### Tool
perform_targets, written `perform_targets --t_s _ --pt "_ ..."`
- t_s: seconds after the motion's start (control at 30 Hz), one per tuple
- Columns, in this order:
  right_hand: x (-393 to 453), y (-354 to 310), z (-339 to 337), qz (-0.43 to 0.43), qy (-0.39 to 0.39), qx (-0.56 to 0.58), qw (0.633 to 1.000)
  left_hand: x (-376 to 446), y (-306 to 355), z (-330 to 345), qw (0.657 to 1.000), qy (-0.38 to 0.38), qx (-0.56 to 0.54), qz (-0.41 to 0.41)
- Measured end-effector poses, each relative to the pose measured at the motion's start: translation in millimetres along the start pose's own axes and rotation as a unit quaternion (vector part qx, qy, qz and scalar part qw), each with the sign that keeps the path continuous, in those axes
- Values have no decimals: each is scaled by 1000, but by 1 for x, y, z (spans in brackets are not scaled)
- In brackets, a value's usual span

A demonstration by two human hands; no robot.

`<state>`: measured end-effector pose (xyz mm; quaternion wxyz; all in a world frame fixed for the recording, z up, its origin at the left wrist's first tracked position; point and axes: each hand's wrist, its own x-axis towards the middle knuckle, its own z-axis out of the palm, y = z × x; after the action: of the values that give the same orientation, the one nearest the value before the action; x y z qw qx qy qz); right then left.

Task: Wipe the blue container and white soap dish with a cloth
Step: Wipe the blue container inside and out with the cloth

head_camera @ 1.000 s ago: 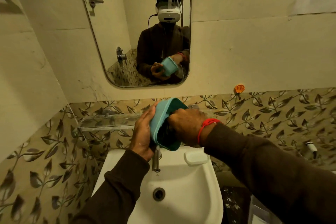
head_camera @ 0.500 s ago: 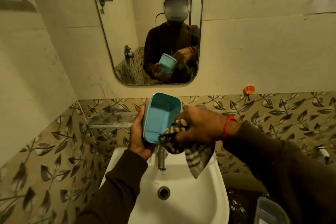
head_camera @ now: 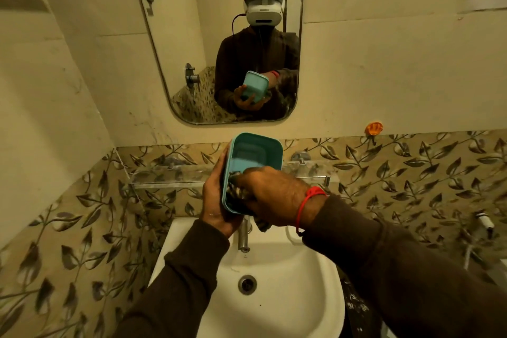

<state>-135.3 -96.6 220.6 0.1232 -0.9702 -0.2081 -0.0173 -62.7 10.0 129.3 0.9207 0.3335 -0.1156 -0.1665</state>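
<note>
My brown sleeves come in low over the white ceramic basin (head_camera: 288, 291), which is smooth and rounded, with a drain (head_camera: 247, 284) at its middle and a slim metal tap (head_camera: 244, 236) at the back.

Above the tap, my left hand (head_camera: 216, 206) cups the blue container (head_camera: 253, 162) from its outer side, fingers curled round the wall and base, with the open mouth tipped toward me. My right hand (head_camera: 274, 197), a red thread at the wrist, is bunched round the checked cloth (head_camera: 237, 193) and presses it into the container's lower inside corner. A tail of the cloth hangs below my fist.

To do this well, I judge I should keep the left hand firm so the tub does not twist. I'd push the cloth right into the rounded corners and sweep along each wall up to the rim. I'd also turn the tub, not my wrist.

The container is thin, smooth plastic, a rounded rectangle with a slight lip, and it looks light and a little flexible. The cloth is soft and crumpled.

Just under my right wrist, a curved white edge on the basin rim is probably the white soap dish (head_camera: 292, 236); it is mostly hidden and not yet handled.

Beyond lie a glass shelf (head_camera: 170, 182), leaf-patterned tiles, an orange wall hook (head_camera: 373, 128) and a mirror (head_camera: 208, 35) with rounded corners.
</note>
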Motion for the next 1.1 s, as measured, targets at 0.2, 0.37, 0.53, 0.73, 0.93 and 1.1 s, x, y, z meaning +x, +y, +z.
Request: perform_targets --t_s 0.2,0.37,0.53,0.73,0.93,1.1 --pt "-11 1 4 -23 -45 -281 958 0 -3 -7 996 -5 91 3" --pt "-15 2 8 -4 -38 -313 949 1 -5 1 993 9 113 29" --pt "-6 5 1 46 -61 -96 992 5 1 3 992 14 114 44" --pt "0 11 1 68 15 180 981 9 7 5 999 -12 49 16" --pt "-7 23 -9 19 -16 308 951 8 13 5 998 -39 -4 -53" --pt "-5 31 -16 -23 14 205 978 5 8 4 997 -32 11 -71"
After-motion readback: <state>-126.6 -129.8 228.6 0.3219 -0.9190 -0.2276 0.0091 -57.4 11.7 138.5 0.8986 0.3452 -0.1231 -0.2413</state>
